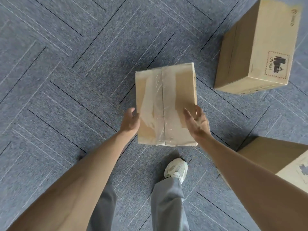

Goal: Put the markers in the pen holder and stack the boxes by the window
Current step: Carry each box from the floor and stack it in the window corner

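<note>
Centre of the frame: taped cardboard box (165,104), clear tape down its middle seam, top face toward the camera, over the blue-grey carpet floor (66,72). Left hand (130,121) at the box's left edge near the lower corner, fingers curled and spread, just touching or just beside the cardboard; cannot tell which. Right hand (197,121) over the box's right edge, fingers apart and bent, thumb over the top face; not clamped tight, contact unclear. Both bare forearms reaching in from the lower corners. Upper right of the frame: larger printed cardboard box (256,47), with a hazard label reading UN 3481, well apart from the taped one. Lower right edge: third cardboard box (273,157), partly behind the right forearm. Bottom centre: grey trouser legs and one white sneaker (175,169) just below the taped box.
</note>
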### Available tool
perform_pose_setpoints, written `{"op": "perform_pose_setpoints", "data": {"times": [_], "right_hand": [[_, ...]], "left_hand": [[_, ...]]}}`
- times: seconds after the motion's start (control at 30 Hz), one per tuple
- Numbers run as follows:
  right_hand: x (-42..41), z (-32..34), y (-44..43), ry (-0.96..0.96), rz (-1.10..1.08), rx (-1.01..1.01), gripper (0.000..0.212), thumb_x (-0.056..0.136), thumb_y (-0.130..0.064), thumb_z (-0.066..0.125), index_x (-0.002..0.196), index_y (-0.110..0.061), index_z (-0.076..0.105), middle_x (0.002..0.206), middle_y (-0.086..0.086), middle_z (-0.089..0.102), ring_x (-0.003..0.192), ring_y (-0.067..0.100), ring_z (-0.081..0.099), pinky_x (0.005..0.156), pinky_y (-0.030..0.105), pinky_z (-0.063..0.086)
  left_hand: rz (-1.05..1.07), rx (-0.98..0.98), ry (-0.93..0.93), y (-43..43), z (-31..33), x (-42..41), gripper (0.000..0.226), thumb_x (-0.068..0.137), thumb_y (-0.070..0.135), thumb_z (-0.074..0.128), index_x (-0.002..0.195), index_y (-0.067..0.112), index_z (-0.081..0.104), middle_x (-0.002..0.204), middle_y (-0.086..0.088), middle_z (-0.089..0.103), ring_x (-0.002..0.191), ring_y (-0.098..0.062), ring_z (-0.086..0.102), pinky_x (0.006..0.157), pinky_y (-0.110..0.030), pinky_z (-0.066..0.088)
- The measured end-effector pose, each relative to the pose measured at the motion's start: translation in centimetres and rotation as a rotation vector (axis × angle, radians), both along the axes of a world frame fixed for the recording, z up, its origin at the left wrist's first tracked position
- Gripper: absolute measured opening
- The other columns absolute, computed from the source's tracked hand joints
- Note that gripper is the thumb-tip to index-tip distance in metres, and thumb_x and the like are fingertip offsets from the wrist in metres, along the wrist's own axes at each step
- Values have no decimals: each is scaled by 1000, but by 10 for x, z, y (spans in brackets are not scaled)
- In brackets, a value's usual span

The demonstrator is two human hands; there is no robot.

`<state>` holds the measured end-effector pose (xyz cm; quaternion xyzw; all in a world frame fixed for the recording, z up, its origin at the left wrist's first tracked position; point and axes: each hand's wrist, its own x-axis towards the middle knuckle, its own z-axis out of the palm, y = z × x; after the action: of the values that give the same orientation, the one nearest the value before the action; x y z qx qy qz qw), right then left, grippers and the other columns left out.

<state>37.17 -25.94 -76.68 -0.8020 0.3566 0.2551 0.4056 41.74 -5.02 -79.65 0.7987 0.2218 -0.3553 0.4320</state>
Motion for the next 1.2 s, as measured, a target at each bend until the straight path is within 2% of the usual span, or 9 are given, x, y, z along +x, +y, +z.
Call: {"op": "perform_pose_setpoints", "data": {"times": [0.13,0.43,0.53,0.63,0.8,0.9,0.97,1.03,1.2], "right_hand": [[4,-28,-24,-144,-152,-76,66,78,-60,42,121,-10,46,114,8,49,102,24,47,99,48,43],[4,-53,-42,-153,-221,-8,97,63,-78,36,136,-16,50,130,16,57,108,22,45,88,42,38],[11,-22,-36,-143,-161,3,88,64,-76,36,133,-25,53,112,10,60,104,25,52,93,49,43],[16,18,-29,-167,-100,46,81,68,-70,41,133,-23,53,110,5,63,99,25,58,90,41,49],[28,102,-23,-269,-182,224,56,75,-43,56,127,-22,59,95,-19,63,79,-11,62,53,2,43],[37,161,-27,-275,-225,312,27,84,-23,68,111,-26,66,89,-13,68,76,-1,68,59,13,53],[41,203,-32,-285,-286,355,25,87,-12,67,99,-33,68,88,-7,71,84,16,69,71,28,58],[45,246,-36,-304,-342,427,30,86,-10,68,111,-27,68,93,-4,72,87,19,67,79,36,58],[45,345,-29,-364,-348,586,51,74,-20,77,118,-24,53,111,6,68,88,22,66,76,40,55]], "left_hand": [[81,20,58,-17,-37,19,66,100,42,45,152,10,23,158,-12,26,140,-28,35,113,-45,31],[213,-164,169,-39,-60,9,106,68,62,70,154,35,15,162,2,22,145,-23,29,115,-56,24],[224,-85,198,-33,-34,-1,95,86,50,65,157,24,7,163,-2,15,147,-24,23,117,-51,19],[270,-29,181,-22,8,-7,92,88,46,65,157,21,10,163,-4,18,145,-24,26,116,-50,22],[404,-40,78,-13,116,-2,85,88,42,66,156,20,18,161,-4,23,143,-23,29,113,-43,24],[444,-45,6,-11,189,12,66,90,39,65,145,14,39,136,-6,50,124,-23,47,101,-30,35],[446,-74,-61,-9,237,24,25,90,32,66,107,15,59,97,2,58,91,-19,55,73,-7,41],[429,-106,-159,-7,286,33,15,90,27,67,82,18,58,77,4,56,69,-11,51,48,0,37],[366,-167,-345,7,394,35,13,91,29,64,84,19,62,67,4,59,60,-6,49,56,-14,39]]}}
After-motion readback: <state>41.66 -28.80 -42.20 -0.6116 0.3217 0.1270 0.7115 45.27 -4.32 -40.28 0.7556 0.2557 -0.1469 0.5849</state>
